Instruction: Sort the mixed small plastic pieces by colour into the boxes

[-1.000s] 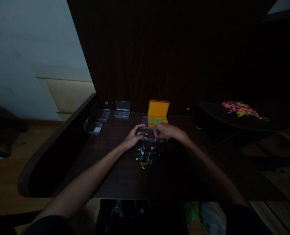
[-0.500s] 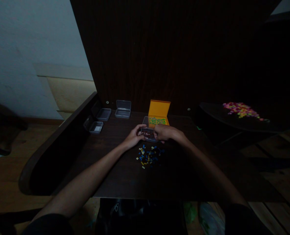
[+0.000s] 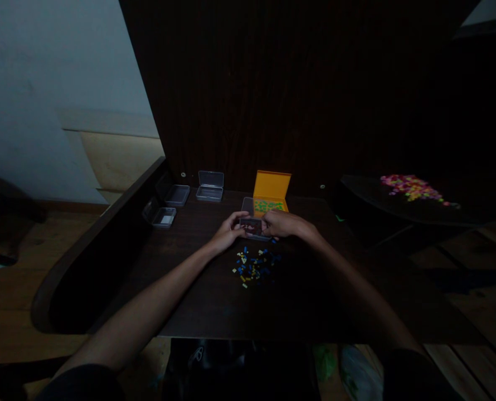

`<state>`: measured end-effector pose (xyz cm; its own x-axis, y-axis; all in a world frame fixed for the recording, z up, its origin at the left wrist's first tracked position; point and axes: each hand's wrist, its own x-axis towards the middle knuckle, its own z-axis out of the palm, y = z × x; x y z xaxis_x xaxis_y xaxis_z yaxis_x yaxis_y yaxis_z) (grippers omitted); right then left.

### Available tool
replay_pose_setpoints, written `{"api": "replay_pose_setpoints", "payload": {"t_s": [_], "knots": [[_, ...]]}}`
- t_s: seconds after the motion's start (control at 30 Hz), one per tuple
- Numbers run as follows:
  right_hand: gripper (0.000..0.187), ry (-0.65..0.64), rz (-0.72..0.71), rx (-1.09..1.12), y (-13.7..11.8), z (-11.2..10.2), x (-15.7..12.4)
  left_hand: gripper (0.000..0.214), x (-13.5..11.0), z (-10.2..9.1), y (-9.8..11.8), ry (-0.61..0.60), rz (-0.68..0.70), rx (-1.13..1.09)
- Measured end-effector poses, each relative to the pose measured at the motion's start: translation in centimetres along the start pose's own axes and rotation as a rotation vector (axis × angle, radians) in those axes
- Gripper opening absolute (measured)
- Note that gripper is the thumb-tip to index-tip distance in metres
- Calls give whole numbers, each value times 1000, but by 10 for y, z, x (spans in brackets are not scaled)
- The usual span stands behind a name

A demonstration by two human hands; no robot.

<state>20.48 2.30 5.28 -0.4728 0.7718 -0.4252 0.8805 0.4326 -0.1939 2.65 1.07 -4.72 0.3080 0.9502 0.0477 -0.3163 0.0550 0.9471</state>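
Between my hands sits a clear plastic box (image 3: 254, 236) with small pinkish pieces inside and its lid raised at the back. My left hand (image 3: 230, 228) grips the box's left end, thumb at the front and fingers behind. At the right end, my right hand (image 3: 281, 224) has its fingers curled against the box, touching its edge. Just in front of the box lies a loose scatter of small blue, yellow and cream bricks (image 3: 254, 270). Behind it an orange case (image 3: 272, 186) stands with its lid up, holding green pieces.
Clear boxes stand at the back left: an open one (image 3: 210, 193), a flat one (image 3: 176, 195) and one with a white piece inside (image 3: 164, 217). A raised side panel (image 3: 97, 250) bounds the table's left. Colourful pieces (image 3: 415, 188) are heaped on a dark surface at right.
My right hand has shifted slightly left and up at the box's right end, with its fingers lower against the edge. The box has moved a little left and back; my left hand still grips it.
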Motion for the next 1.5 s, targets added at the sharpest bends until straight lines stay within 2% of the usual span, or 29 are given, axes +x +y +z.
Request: {"api": "replay_pose_setpoints", "payload": {"t_s": [0.17, 0.4, 0.53, 0.8, 0.93, 1.1, 1.2, 1.33, 1.5], "knots": [[10, 25, -27, 50, 2, 1, 1, 56, -1, 1, 1, 25, -25, -38], [15, 169, -28, 49, 17, -1, 1, 54, -1, 0, 1, 17, -27, -38], [17, 145, -26, 18, 18, 1, 2, 56, -1, 0, 0, 12, -18, -43], [8, 185, 6, -24, 14, 3, 2, 54, 0, -1, 0, -1, -1, 2], [10, 252, -36, 8, 16, -1, -4, 54, -1, 0, 0, -7, -2, 10], [14, 315, -169, 95, 21, -2, -23, 54, -2, 1, 2, -11, -20, 23], [14, 274, -228, 153, 20, 4, -35, 55, -2, 0, 2, -3, -11, 34], [11, 152, -227, 179, 18, 19, -44, 56, -1, 0, 1, -2, -2, 31], [14, 129, -248, 125, 18, 38, -42, 56, -2, -2, -1, -13, -11, -1]]}}
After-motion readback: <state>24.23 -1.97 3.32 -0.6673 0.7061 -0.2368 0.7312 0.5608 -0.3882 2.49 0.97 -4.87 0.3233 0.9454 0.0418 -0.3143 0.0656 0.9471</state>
